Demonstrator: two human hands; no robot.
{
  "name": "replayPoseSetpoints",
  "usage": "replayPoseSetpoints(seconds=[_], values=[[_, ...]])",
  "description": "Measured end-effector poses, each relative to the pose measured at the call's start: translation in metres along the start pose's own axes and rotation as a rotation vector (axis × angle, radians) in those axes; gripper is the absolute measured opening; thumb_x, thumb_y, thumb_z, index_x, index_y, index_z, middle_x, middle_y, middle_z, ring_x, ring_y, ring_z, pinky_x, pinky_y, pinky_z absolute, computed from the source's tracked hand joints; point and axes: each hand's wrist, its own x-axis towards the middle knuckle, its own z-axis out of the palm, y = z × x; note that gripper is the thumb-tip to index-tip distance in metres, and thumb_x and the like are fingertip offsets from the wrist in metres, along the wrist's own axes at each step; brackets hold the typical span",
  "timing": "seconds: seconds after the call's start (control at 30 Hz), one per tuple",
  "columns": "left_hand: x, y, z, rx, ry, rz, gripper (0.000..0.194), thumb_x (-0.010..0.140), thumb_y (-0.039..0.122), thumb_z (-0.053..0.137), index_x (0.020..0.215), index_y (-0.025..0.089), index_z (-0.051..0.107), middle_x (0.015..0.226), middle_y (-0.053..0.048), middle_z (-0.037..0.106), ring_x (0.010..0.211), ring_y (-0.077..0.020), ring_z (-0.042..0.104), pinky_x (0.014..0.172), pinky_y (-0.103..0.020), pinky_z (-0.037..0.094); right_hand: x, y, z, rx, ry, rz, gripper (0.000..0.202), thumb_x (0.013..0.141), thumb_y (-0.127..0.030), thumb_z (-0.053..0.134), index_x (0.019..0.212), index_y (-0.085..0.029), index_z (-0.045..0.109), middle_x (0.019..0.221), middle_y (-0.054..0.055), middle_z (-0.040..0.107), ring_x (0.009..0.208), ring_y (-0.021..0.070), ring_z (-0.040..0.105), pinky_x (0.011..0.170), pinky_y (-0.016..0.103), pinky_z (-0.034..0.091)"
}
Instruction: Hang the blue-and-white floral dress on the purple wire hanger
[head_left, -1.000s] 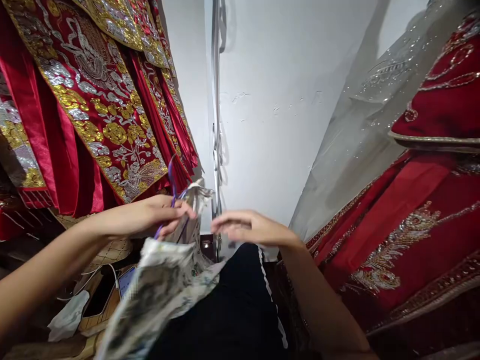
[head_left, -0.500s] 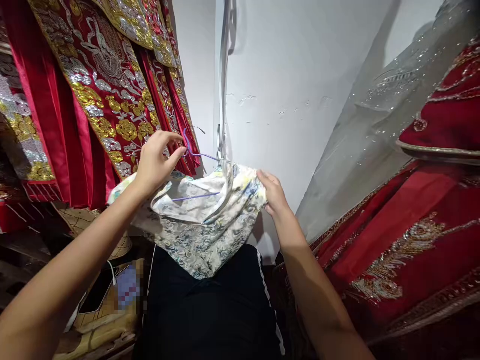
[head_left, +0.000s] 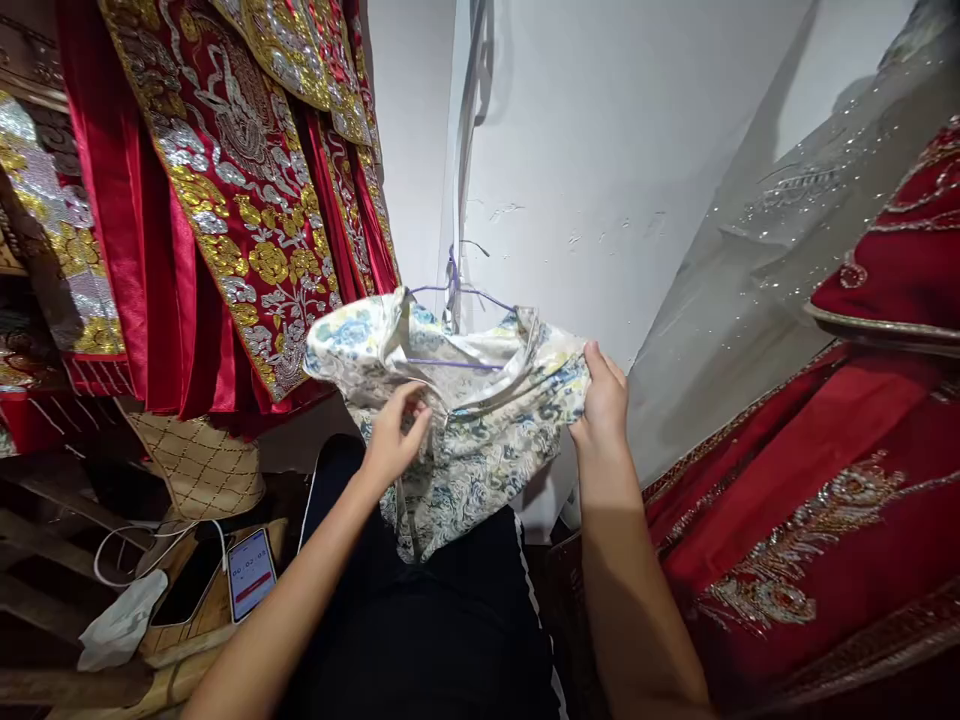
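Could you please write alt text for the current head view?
A floral-patterned top on a purple hanger is held at one sleeve by the right hand, with the left hand at its neckline. Embroidered red garments show on either side.

Left hand (head_left: 396, 437) away from the purple hanger (head_left: 452, 284) — now lower, at the floral blouse (head_left: 491, 460), blouse spread wider

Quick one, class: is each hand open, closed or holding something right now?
Left hand: partly curled at the front of the floral top; whether it grips cannot be told.
Right hand: closed, holding the floral top by its sleeve.
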Motion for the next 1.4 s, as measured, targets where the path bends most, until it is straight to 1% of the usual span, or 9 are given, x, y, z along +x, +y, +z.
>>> replayPoseSetpoints(seconds=[0.27, 0.4, 0.5, 0.63, 0.73, 0.87, 1.0, 1.17, 1.4], values=[[-0.028, 0.001, 0.035, 0.043, -0.259, -0.210, 0.043, 0.096, 0.036, 0.053, 0.136, 0.026, 0.041, 0.098, -0.004, 0.063, 0.076, -0.0174, 0.060, 0.068, -0.028, 0.044, -0.065, 0.021, 0.003, -0.088, 0.092, 0.043, 0.042, 0.083, -0.052, 0.068, 0.109, -0.019, 0.067, 0.118, 0.009, 0.068, 0.123, 0.0222, 0.058, 0.103, 0.037, 0.049], [-0.037, -0.012, 0.039, 0.217, -0.463, -0.302, 0.024, 0.096, 0.040, 0.048, 0.088, 0.020, 0.059, 0.073, -0.002, 0.055, 0.064, -0.0186, 0.053, 0.057, -0.028, 0.034, -0.079, 0.031, -0.005, -0.073, 0.096, 0.127, 0.042, 0.082, -0.050, 0.067, 0.112, -0.020, 0.066, 0.117, 0.008, 0.067, 0.110, 0.0201, 0.063, 0.090, 0.032, 0.052], [-0.057, -0.014, 0.041, 0.172, -0.423, -0.332, 0.027, 0.099, 0.036, 0.041, 0.080, 0.019, 0.052, 0.078, -0.003, 0.054, 0.067, -0.0181, 0.053, 0.059, -0.027, 0.036, -0.085, 0.036, -0.023, -0.127, 0.236, 0.106, 0.031, 0.079, -0.036, 0.065, 0.105, -0.020, 0.067, 0.105, 0.004, 0.066, 0.083, 0.0145, 0.062, 0.069, 0.027, 0.049], [-0.081, 0.000, 0.045, 0.212, -0.270, -0.304, 0.018, 0.098, 0.027, 0.041, 0.085, 0.020, 0.050, 0.088, -0.005, 0.057, 0.082, -0.0207, 0.052, 0.071, -0.030, 0.041, -0.092, 0.035, -0.029, -0.071, 0.362, -0.130, 0.010, 0.060, -0.012, 0.057, 0.068, -0.019, 0.057, 0.073, -0.002, 0.056, 0.066, 0.0108, 0.052, 0.060, 0.024, 0.041], [-0.087, 0.015, 0.048, 0.301, -0.218, -0.269, 0.016, 0.097, 0.023, 0.045, 0.081, 0.020, 0.050, 0.088, -0.005, 0.059, 0.088, -0.0231, 0.049, 0.080, -0.035, 0.041, -0.098, 0.036, -0.017, 0.020, 0.163, -0.236, 0.015, 0.052, -0.006, 0.052, 0.056, -0.019, 0.047, 0.058, -0.004, 0.048, 0.058, 0.0111, 0.048, 0.056, 0.025, 0.037], [-0.087, 0.026, 0.054, 0.307, -0.201, -0.228, 0.016, 0.095, 0.020, 0.047, 0.079, 0.019, 0.050, 0.089, -0.006, 0.059, 0.093, -0.0240, 0.048, 0.085, -0.037, 0.042, -0.115, 0.053, 0.002, 0.057, -0.119, -0.130, 0.015, 0.051, -0.006, 0.048, 0.050, -0.019, 0.042, 0.049, -0.004, 0.042, 0.050, 0.0105, 0.040, 0.050, 0.025, 0.029], [-0.089, 0.028, 0.056, 0.212, -0.203, -0.191, 0.019, 0.096, 0.018, 0.044, 0.079, 0.020, 0.051, 0.083, -0.006, 0.057, 0.088, -0.0230, 0.049, 0.080, -0.035, 0.045, -0.130, 0.077, 0.006, -0.057, -0.062, 0.032, 0.011, 0.054, -0.010, 0.046, 0.052, -0.020, 0.043, 0.050, -0.004, 0.043, 0.051, 0.0106, 0.038, 0.050, 0.025, 0.027], [-0.087, 0.028, 0.054, 0.033, -0.144, -0.116, 0.014, 0.094, 0.016, 0.047, 0.096, 0.022, 0.060, 0.090, -0.007, 0.064, 0.091, -0.0243, 0.057, 0.079, -0.038, 0.050, -0.138, 0.088, -0.003, -0.197, -0.261, 0.255, 0.006, 0.064, -0.017, 0.055, 0.068, -0.020, 0.053, 0.063, -0.002, 0.055, 0.061, 0.0141, 0.051, 0.058, 0.026, 0.041], [-0.085, 0.034, 0.054, -0.182, -0.005, -0.066, 0.016, 0.092, 0.018, 0.057, 0.105, 0.023, 0.066, 0.107, -0.011, 0.063, 0.103, -0.0228, 0.064, 0.083, -0.037, 0.058, -0.162, 0.085, -0.021, -0.375, -0.649, 0.319, 0.049, 0.067, -0.015, 0.065, 0.115, -0.022, 0.058, 0.104, 0.006, 0.068, 0.092, 0.0204, 0.066, 0.083, 0.033, 0.054]])
